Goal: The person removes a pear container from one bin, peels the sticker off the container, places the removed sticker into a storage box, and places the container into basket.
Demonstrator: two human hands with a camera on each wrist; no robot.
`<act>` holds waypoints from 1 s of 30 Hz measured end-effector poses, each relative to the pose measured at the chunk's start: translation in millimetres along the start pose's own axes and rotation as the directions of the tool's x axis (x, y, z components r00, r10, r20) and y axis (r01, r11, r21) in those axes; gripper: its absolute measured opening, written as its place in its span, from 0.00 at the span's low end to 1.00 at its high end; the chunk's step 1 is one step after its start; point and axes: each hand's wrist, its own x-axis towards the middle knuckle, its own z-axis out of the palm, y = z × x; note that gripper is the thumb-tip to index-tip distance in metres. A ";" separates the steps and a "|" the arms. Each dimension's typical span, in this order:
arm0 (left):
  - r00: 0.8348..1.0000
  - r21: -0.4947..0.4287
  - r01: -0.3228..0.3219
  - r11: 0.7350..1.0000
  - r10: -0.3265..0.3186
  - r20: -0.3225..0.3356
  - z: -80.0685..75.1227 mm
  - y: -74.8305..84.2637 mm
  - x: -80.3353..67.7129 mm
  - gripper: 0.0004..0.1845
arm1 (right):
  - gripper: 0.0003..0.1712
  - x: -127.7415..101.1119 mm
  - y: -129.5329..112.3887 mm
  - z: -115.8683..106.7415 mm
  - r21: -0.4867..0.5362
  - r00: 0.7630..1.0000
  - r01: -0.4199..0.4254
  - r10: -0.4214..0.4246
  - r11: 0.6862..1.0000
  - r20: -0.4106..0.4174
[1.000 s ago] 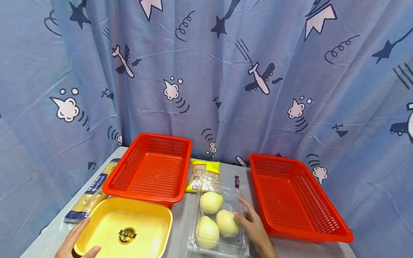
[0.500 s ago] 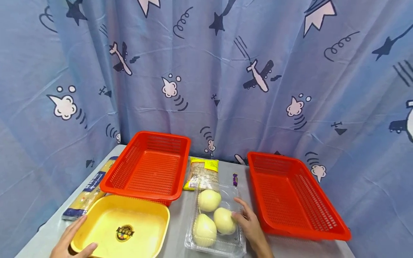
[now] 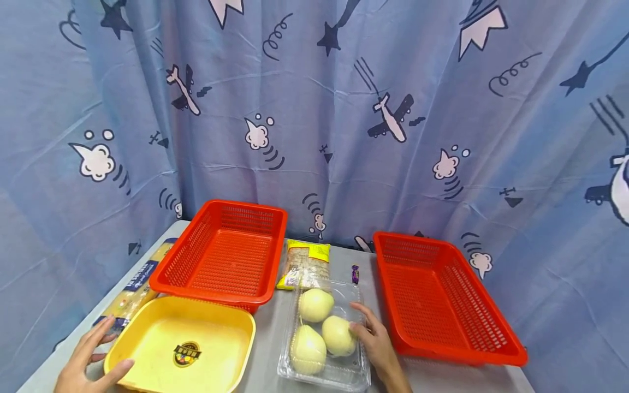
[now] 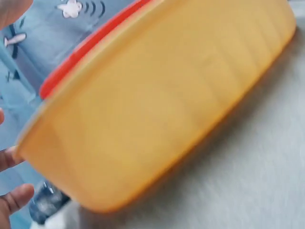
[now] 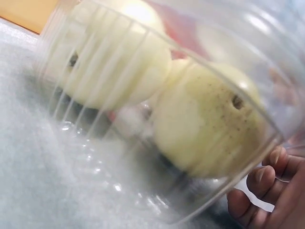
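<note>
A clear plastic box [image 3: 344, 375] with three yellow pears [image 3: 338, 335] lies on the grey table between a yellow tray [image 3: 191, 305] and the right red basket [image 3: 444, 305]. My right hand [image 3: 372, 339] holds the box's right side. In the right wrist view its fingers [image 5: 259, 188] curl under the rim of the box [image 5: 95, 157], beside a pear [image 5: 209, 129]. My left hand [image 3: 90, 355] is spread at the tray's near left corner, thumb by the rim. The left wrist view shows the fingertips [image 4: 14, 200] just apart from the tray wall [image 4: 157, 109].
A second red basket [image 3: 221, 256] stands behind the tray. A noodle packet [image 3: 307, 263] and a small purple sweet [image 3: 355, 274] lie between the baskets. A long pasta pack [image 3: 137, 286] lies along the table's left edge. A blue patterned curtain closes in the back and sides.
My left hand has slid left and its thumb has come off the tray's inner rim. The right hand stays on the pear box. The view has shifted slightly.
</note>
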 end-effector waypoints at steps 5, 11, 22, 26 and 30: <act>0.987 -0.018 -0.129 0.991 0.127 -0.097 -0.1 15.9 -3.2 0.45 | 0.24 -0.6 1.7 -0.1 -0.007 1.000 0.000 0.000 1.000 -0.008; 0.946 -0.066 -0.284 0.957 0.268 -0.185 -1.7 37.3 -4.6 0.45 | 0.25 -1.4 2.8 1.2 0.004 1.000 -0.014 0.014 1.000 -0.001; 0.868 -0.202 -0.485 0.851 0.439 -0.235 5.4 77.2 -6.8 0.47 | 0.26 -2.9 -0.7 1.2 0.010 0.999 -0.033 0.032 0.999 0.015; 0.842 -0.245 -0.534 0.809 0.483 -0.239 8.7 89.0 -5.7 0.48 | 0.27 -2.8 -1.7 1.3 0.024 0.999 -0.027 0.026 0.999 0.020; 0.792 -0.333 -0.611 0.718 0.555 -0.256 15.9 97.9 -2.3 0.47 | 0.27 -2.3 -1.1 1.2 0.028 1.000 -0.018 0.018 0.999 0.020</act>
